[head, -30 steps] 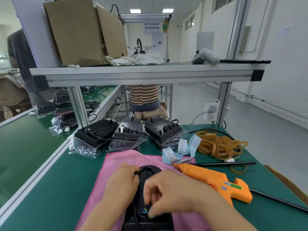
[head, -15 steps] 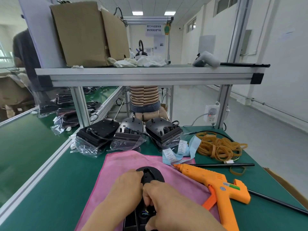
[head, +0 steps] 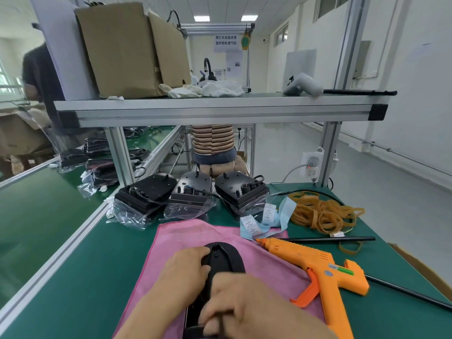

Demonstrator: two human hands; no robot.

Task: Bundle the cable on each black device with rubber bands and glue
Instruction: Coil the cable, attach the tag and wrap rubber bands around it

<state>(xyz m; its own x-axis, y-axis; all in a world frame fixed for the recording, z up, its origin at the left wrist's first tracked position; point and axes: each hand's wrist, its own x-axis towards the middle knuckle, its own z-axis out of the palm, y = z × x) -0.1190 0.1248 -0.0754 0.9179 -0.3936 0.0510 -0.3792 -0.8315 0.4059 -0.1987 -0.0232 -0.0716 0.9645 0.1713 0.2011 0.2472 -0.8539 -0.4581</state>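
A black device (head: pixel 227 256) lies lengthwise on a pink cloth (head: pixel 195 234) in front of me. My left hand (head: pixel 183 272) holds its left edge, fingers curled over the rim. My right hand (head: pixel 244 304) covers the near half of the device, its fingers curled and pinching the cable there; the cable itself is mostly hidden under the hand. An orange glue gun (head: pixel 315 263) lies just right of the cloth. A heap of tan rubber bands (head: pixel 322 214) sits at the back right.
Three more black devices (head: pixel 193 192) on plastic bags stand in a row behind the cloth. Paper labels (head: pixel 259 221) and a black rod (head: pixel 330 239) lie near the gun. An aluminium shelf (head: pixel 215 108) with a cardboard box spans overhead.
My right hand has slid toward me along the device and now hides the coloured wires seen before. My left hand stays on the left edge.
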